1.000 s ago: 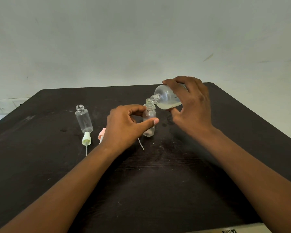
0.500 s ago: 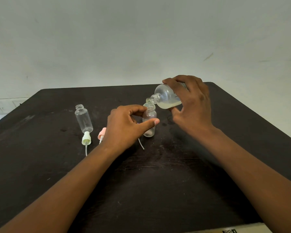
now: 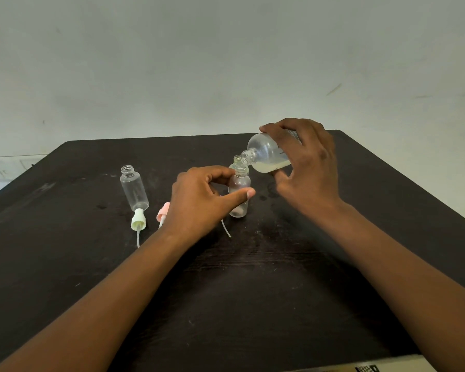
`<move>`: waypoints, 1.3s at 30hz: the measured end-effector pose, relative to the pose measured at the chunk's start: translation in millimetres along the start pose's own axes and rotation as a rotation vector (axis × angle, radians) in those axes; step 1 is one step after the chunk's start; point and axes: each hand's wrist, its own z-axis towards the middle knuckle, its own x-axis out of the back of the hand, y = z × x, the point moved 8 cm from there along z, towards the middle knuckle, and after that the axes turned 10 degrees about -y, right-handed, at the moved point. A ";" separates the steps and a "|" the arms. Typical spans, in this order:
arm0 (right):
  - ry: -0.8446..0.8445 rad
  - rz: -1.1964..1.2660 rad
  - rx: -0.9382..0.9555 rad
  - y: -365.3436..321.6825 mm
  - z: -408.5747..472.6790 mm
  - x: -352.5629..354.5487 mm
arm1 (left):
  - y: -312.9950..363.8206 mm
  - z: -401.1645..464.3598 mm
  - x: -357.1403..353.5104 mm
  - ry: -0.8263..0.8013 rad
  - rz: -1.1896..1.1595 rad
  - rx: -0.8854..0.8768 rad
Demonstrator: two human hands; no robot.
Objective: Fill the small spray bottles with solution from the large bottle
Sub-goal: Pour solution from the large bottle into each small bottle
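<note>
Pouring has hardly moved

Right hand (image 3: 304,167) keeps its fingers wrapped round the tipped large bottle (image 3: 267,157), its mouth just over the small bottle (image 3: 239,193). Left hand (image 3: 202,202) pinches that small bottle on the table (image 3: 279,291). Nothing has shifted, and I see no stream. Another small bottle (image 3: 133,187) waits.

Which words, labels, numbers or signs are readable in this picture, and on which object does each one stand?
No text can be read here.
Large bottle, held tilted by the right hand: small dark marks near the fingers, too blurred to read.
Pale strip at the bottom edge: black printed marks, cut off and too small to read.
Small bottles and spray caps: no label visible.
</note>
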 end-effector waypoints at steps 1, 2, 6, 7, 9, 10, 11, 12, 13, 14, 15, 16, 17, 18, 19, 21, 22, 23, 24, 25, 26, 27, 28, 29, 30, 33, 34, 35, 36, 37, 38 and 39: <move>0.000 -0.001 0.001 -0.1 0.0 0.0 | 0.3 -0.2 -0.2 -0.001 0.003 -0.001; 0.000 -0.003 0.004 -0.3 0.2 0.2 | 0.4 -0.1 -0.4 -0.002 0.006 0.000; 0.006 -0.004 0.012 -1.1 0.3 1.0 | -1.0 -0.1 -0.3 0.003 0.009 0.009; 0.005 -0.003 0.013 -1.2 0.2 1.0 | -1.2 0.0 -0.1 0.004 0.008 0.010; 0.003 -0.003 0.016 -1.3 0.1 0.7 | -0.8 -0.1 0.3 0.005 0.012 0.006; 0.002 -0.005 0.015 -1.1 0.2 0.7 | -0.4 -0.1 0.1 0.005 0.015 0.005; 0.002 -0.006 0.015 -1.1 0.3 0.7 | -0.1 0.0 0.0 0.005 0.017 0.003; 0.001 -0.007 0.015 -1.3 0.4 0.7 | 0.1 0.1 -0.2 0.003 0.020 0.002; 0.001 -0.007 0.014 -1.5 0.4 0.7 | 0.1 0.1 -0.4 0.002 0.020 0.000; 0.000 -0.007 0.013 -1.8 0.4 0.5 | 0.1 0.1 -0.5 0.002 0.020 0.000; -0.001 -0.007 0.013 -2.0 0.4 0.7 | 0.1 0.1 -0.5 0.003 0.019 -0.001; 0.000 -0.007 0.014 -2.3 0.3 1.0 | 0.1 0.1 -0.7 0.004 0.017 -0.001; 0.002 -0.008 0.016 -2.6 0.2 1.6 | 0.1 0.2 -0.9 0.002 0.016 -0.002; 0.004 -0.008 0.017 -2.9 0.1 2.0 | 0.2 0.1 -1.2 0.001 0.017 -0.004; 0.005 -0.007 0.016 -2.7 0.1 2.5 | 0.3 0.0 -1.5 -0.001 0.019 -0.007; 0.004 -0.006 0.012 -2.6 0.3 2.6 | 0.8 -0.1 -1.5 -0.002 0.021 -0.011; 0.002 -0.007 0.010 -2.5 0.3 2.4 | 1.0 -0.1 -1.5 -0.002 0.020 -0.012; -0.001 -0.008 0.009 -2.3 0.2 2.1 | 1.2 -0.2 -1.6 -0.003 0.018 -0.012; -0.002 -0.008 0.008 -2.3 0.1 1.8 | 1.4 -0.2 -1.7 -0.004 0.016 -0.014; -0.002 -0.009 0.009 -2.1 0.2 1.8 | 1.4 0.0 -1.8 -0.003 0.015 -0.014; -0.001 -0.010 0.009 -2.2 0.2 1.9 | 1.4 0.1 -1.7 -0.002 0.014 -0.014; 0.001 -0.011 0.010 -2.3 0.2 2.2 | 1.4 0.1 -1.7 -0.002 0.015 -0.013; 0.003 -0.011 0.010 -2.3 0.3 2.7 | 1.3 0.0 -1.8 -0.002 0.015 -0.013; 0.005 -0.009 0.011 -2.2 0.4 3.2 | 1.4 -0.1 -2.0 -0.003 0.013 -0.014; 0.008 -0.007 0.013 -2.4 0.5 3.6 | 1.4 -0.1 -2.1 -0.003 0.011 -0.015; 0.008 -0.007 0.015 -2.4 0.3 3.6 | 0.8 -0.2 -2.2 -0.001 0.014 -0.015; 0.005 -0.008 0.013 -2.2 0.6 3.5 | 0.7 -0.1 -2.1 0.000 0.017 -0.016; 0.002 -0.010 0.011 -2.0 0.7 3.1 | 0.4 0.1 -1.8 0.001 0.019 -0.016; -0.001 -0.011 0.010 -2.0 0.8 2.8 | 0.3 0.2 -1.5 0.002 0.018 -0.016; -0.002 -0.011 0.009 -2.0 0.8 2.5 | 0.1 0.2 -1.5 0.003 0.018 -0.015; -0.002 -0.010 0.010 -2.1 0.7 2.2 | 0.0 0.1 -1.4 0.004 0.020 -0.014; -0.003 -0.009 0.011 -2.1 0.6 2.2 | 0.2 0.1 -1.6 0.004 0.023 -0.015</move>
